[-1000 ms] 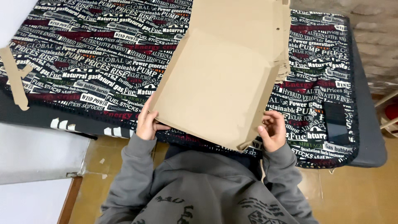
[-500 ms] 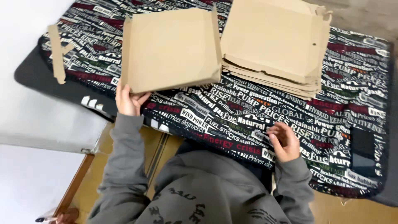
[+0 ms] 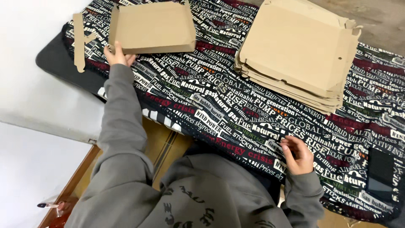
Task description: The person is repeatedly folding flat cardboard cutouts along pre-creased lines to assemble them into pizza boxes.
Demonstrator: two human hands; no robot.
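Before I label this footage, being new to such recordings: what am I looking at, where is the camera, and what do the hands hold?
No machine here: a person in a grey hooded top works with bare hands, filmed from a camera on their own head, looking down. The left hand grips the near edge of a folded brown cardboard tray. The right hand holds nothing I can make out and rests on the black cloth printed with white and red words. On that cloth lie a stack of flat brown cardboard blanks, a loose cardboard strip and a dark flat phone-like slab.
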